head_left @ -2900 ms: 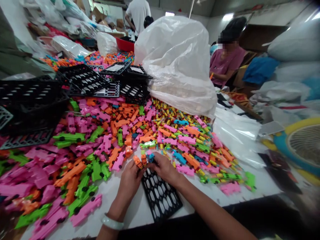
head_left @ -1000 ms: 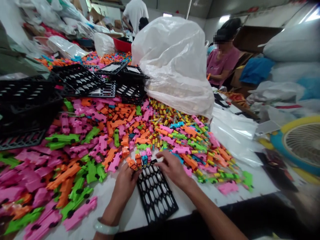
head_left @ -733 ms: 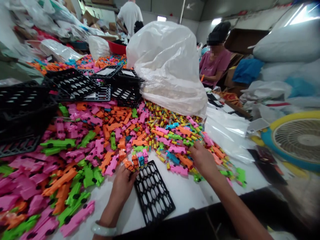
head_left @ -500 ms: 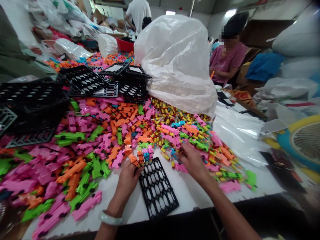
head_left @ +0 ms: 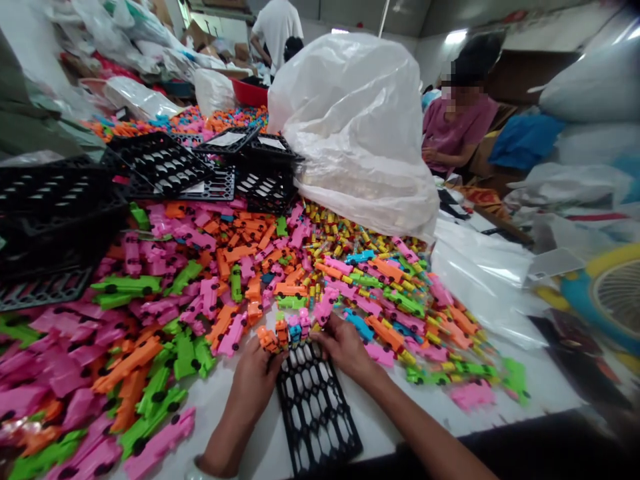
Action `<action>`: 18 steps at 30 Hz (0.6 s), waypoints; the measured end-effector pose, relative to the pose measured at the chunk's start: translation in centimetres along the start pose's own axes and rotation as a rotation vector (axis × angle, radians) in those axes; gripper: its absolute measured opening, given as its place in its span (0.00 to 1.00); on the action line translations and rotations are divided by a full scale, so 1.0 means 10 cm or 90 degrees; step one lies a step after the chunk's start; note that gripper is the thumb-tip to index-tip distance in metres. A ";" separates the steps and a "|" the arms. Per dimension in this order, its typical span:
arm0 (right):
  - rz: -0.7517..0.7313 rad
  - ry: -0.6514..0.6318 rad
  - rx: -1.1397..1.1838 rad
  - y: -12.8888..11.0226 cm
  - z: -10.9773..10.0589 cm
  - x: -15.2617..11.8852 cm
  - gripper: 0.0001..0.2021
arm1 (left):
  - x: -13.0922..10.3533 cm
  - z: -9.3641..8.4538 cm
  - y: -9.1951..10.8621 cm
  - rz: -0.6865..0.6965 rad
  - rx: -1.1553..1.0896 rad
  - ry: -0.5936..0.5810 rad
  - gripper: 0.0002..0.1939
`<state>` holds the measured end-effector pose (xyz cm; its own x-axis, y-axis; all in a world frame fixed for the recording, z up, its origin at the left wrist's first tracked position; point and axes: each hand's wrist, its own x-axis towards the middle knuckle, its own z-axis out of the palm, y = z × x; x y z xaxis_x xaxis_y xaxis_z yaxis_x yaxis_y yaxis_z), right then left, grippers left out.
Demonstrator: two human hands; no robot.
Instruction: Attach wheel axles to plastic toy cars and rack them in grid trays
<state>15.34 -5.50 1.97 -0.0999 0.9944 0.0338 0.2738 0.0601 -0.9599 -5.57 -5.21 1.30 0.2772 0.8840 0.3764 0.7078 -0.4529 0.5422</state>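
A black slotted tray (head_left: 320,413) lies on the white table in front of me. Several small toy cars stand in a row at its far end, among them a blue toy car (head_left: 295,328). At the tray's far left corner, my left hand (head_left: 254,377) has its fingers closed around an orange toy car (head_left: 268,339). Over the far right corner, my right hand (head_left: 346,348) pinches a pink toy car (head_left: 326,307), tilted upright. The fingertips partly hide the lower end of that car.
Heaps of pink, orange and green toy cars (head_left: 130,287) spread on the left. Stacked black trays (head_left: 160,163) stand behind them. Cars with yellow-ended tubes (head_left: 380,293) lie right, below a large plastic bag (head_left: 350,120). A fan (head_left: 610,293) stands far right; a person (head_left: 457,127) sits beyond.
My right hand has come left from the pile to the tray's far right corner, bringing a pink toy car. My left hand stays at the far left corner. The view has shifted slightly.
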 end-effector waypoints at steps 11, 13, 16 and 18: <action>-0.127 -0.044 -0.252 -0.17 -0.02 0.04 0.08 | 0.03 0.00 -0.01 0.005 0.006 0.001 0.12; -0.129 -0.073 -0.287 -0.22 -0.13 0.05 0.07 | 0.03 0.00 0.00 -0.013 -0.007 -0.013 0.11; -0.120 0.032 -0.390 -0.27 -0.42 0.03 0.05 | 0.02 -0.01 0.03 -0.040 -0.031 -0.040 0.10; -0.073 0.167 -0.529 -0.29 -0.62 0.04 0.08 | 0.01 -0.02 0.04 -0.049 -0.037 -0.044 0.10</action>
<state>20.47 -4.72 6.51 0.0254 0.9601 0.2785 0.8934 0.1032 -0.4372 -5.36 -5.31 1.69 0.2685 0.9215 0.2806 0.6902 -0.3873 0.6113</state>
